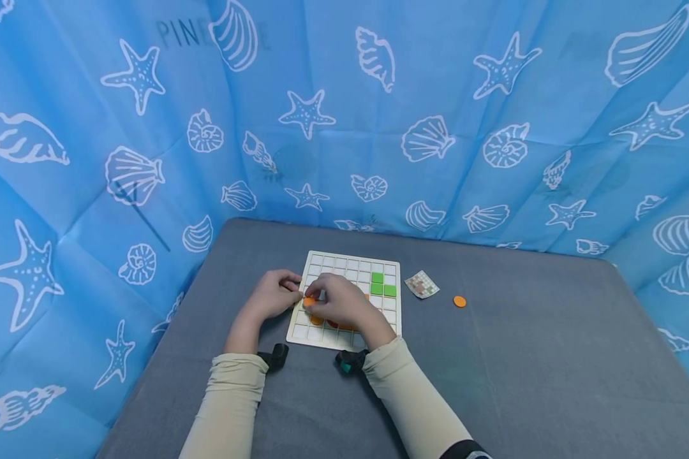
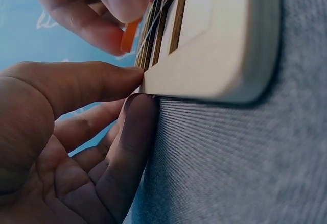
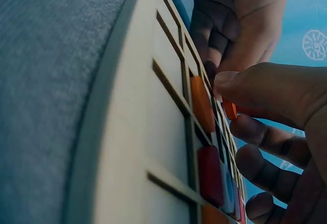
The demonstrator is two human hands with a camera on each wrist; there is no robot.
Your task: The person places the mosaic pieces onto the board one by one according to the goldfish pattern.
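Both hands work at the left side of a pale wooden grid board (image 1: 399, 312). My right hand (image 1: 342, 301) pinches a small orange piece (image 3: 230, 108) between thumb and index finger, close over the left squares. At the board's left edge my left hand (image 1: 272, 294) pinches the rim, thumb (image 2: 115, 78) on top and a finger below. An orange piece (image 3: 202, 103) and a red piece (image 3: 209, 173) sit in squares nearer the front. Several green square tiles (image 1: 376, 289) lie at the right of the grid. My right hand hides part of the middle squares in the head view.
A small card with a coloured grid pattern (image 1: 422, 284) lies right of the board. Beyond it is a loose orange disc (image 1: 460, 301). Grey cloth (image 1: 540, 344) covers the table, and a blue shell-print curtain (image 1: 333, 159) hangs behind it.
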